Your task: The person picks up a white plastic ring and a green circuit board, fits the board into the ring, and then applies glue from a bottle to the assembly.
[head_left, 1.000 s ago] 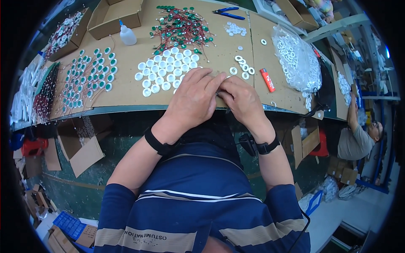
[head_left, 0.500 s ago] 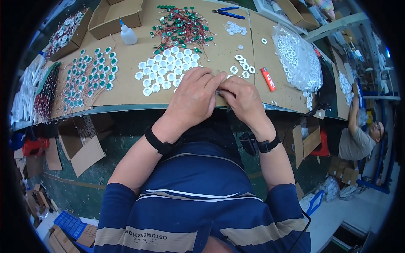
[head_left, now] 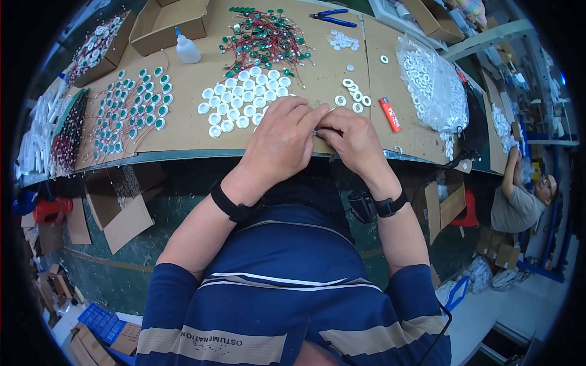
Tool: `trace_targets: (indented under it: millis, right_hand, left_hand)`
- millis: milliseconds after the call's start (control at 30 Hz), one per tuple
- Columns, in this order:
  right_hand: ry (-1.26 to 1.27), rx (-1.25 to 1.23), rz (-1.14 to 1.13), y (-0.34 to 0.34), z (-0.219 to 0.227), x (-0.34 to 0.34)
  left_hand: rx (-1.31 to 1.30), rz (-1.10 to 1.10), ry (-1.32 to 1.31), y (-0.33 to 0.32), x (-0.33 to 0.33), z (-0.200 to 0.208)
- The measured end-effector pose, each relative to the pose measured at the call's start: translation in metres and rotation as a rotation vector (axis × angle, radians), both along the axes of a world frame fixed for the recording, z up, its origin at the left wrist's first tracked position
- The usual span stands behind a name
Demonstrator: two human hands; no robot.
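Observation:
My left hand (head_left: pixel 282 135) and my right hand (head_left: pixel 352 135) meet at the front edge of the cardboard-covered table. Fingers of both are closed together around something small, mostly hidden between the fingertips; its kind cannot be made out. Just left of and beyond my left hand lie round white caps (head_left: pixel 237 93) in rows. Past my right hand are several loose white rings (head_left: pixel 354 91). Farther back sits a heap of green discs with red wires (head_left: pixel 266 39). At the left, white discs with green centres and red wires (head_left: pixel 134 104) are spread out.
A white squeeze bottle (head_left: pixel 188 51) stands near an open cardboard box (head_left: pixel 168 30). Blue-handled cutters (head_left: pixel 334 18) and small clear pieces (head_left: pixel 342 41) lie at the back. To the right are a red lighter (head_left: pixel 389 114) and a plastic bag of white rings (head_left: pixel 430 85). A co-worker (head_left: pixel 519 198) is far right.
My hands stay pinched together in nearly the same place, with slight finger movement. The whole view has shifted a little. At far right, the co-worker's hands have moved slightly.

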State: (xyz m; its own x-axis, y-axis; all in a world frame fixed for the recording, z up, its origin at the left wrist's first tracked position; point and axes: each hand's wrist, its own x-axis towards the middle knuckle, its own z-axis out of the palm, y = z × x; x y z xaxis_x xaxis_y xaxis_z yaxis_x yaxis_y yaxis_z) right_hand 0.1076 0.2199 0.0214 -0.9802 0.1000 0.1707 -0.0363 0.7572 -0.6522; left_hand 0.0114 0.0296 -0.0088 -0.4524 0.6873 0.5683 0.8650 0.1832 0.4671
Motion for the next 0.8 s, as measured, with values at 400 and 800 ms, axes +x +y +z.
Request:
trace_targets:
  millis: [400, 800]
  right_hand:
    - [0.005, 0.107, -0.062, -0.007, 0.004, 0.000]
    - [0.105, 0.219, -0.310, 0.077, 0.026, -0.062]
  left_hand:
    - [0.085, 0.040, 0.086, 0.002, 0.002, 0.001]
    - [0.011, -0.071, 0.122, -0.006, 0.001, 0.001]
